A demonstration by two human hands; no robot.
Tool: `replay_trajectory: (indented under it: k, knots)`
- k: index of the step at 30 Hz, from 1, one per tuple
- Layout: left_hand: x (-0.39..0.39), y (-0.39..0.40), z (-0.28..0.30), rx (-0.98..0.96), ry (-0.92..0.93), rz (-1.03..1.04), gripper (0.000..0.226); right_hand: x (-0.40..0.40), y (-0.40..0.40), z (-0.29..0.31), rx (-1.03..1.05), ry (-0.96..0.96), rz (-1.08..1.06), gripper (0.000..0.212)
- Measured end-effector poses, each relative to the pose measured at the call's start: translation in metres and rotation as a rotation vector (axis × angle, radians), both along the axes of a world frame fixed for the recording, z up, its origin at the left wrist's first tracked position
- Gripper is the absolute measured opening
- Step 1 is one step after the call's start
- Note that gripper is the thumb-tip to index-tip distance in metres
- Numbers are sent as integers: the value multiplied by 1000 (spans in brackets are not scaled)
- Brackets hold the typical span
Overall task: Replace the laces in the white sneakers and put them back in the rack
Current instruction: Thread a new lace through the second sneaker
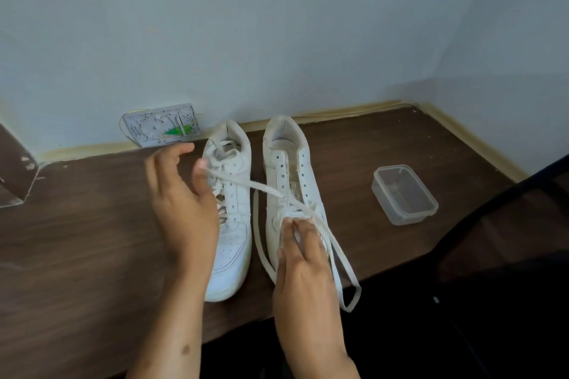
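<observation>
Table (92, 240): dark wood top fills the lower frame. I see no rack anywhere, so I judge the put-back step is not begun.
Left shoe (231, 224): centre of frame, toe toward me, laced up most of its eyelets. I read this one as nearly finished.
Right shoe (295, 169): just beside it to the right, upper eyelets bare. Only the lowest rows near the toe seem threaded, so most lacing is left here.
Lace (246, 183): runs taut from the right shoe's lower eyelets up-left to my left hand. The other end loops loose past the table edge at lower right.
Left hand (181, 191): left of centre, fingers curled, fingertips pinching the lace end.
Right hand (303, 258): lower centre, fingers bent down onto the right shoe's toe lacing. I can't tell whether it presses or pinches.
Tub (405, 194): clear plastic, right of frame, well apart from the shoes.
Plate (161, 129): pale, upper left against the wall, blurred.
</observation>
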State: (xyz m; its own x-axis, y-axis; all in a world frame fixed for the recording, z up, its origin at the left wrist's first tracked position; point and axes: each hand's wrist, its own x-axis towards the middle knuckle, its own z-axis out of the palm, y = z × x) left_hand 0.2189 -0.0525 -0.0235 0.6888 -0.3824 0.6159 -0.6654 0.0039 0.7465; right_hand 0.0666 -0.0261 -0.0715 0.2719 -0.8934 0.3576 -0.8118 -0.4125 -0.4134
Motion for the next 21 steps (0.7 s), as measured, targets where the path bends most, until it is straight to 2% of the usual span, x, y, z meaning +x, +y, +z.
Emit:
replay_trajectory:
  k: [2, 4, 6, 9, 11, 15, 17, 19, 21]
  knots:
    - [-1, -2, -3, 98, -66, -160, 27, -1, 0, 2, 18, -1, 6, 61]
    - [-7, -8, -6, 202, -255, -358, 20, 0, 1, 4, 24, -7, -10, 57]
    - [-15, -14, -12, 309, -400, -452, 14, 2, 0, 5, 16, -3, -25, 54]
    - [-24, -17, -19, 354, -399, -433, 10, 3, -4, 1, -7, 25, -18, 52]
    - [-26, -17, -15, 264, -361, -366, 10, 4, -6, -2, -42, 41, -32, 48]
    - [-11, -7, 0, -7, -91, -57, 10, 6, -6, -4, -83, 42, -56, 48]
    - [-1, -2, 1, 5, -51, 12, 9, 7, -5, -4, -80, 38, -63, 47]
    - [3, -2, -1, 76, -110, -53, 13, 8, -6, -4, -74, 40, -67, 47]
    - [-1, -7, -4, 152, -271, -221, 16, 8, -5, -4, -83, 37, -75, 45]
